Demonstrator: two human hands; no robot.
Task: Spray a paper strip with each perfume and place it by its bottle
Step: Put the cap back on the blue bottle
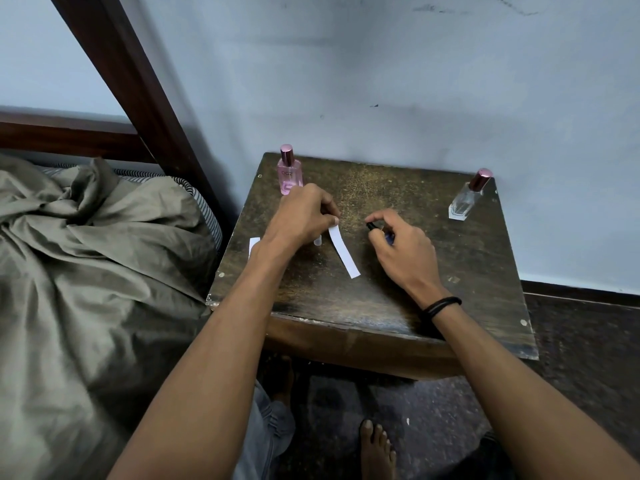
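My left hand (304, 216) pinches the top end of a white paper strip (343, 252), which hangs slanted over the dark wooden table (433, 271). To its right, my right hand (401, 244) grips a small dark blue perfume bottle (379, 231) with a black sprayer, its nozzle pointing left toward the strip. A pink perfume bottle (289, 174) stands at the table's back left, just behind my left hand. A clear bottle with a pink cap (467, 199) stands at the back right. Another white strip (254, 245) lies near the left edge, partly hidden by my forearm.
A small clear cap-like piece (317, 240) lies under my left wrist. A bed with a grey rumpled sheet (86, 254) and a dark wooden bedpost (138, 98) is to the left. The blue wall (381, 81) stands right behind the table. My bare feet (375, 448) are below.
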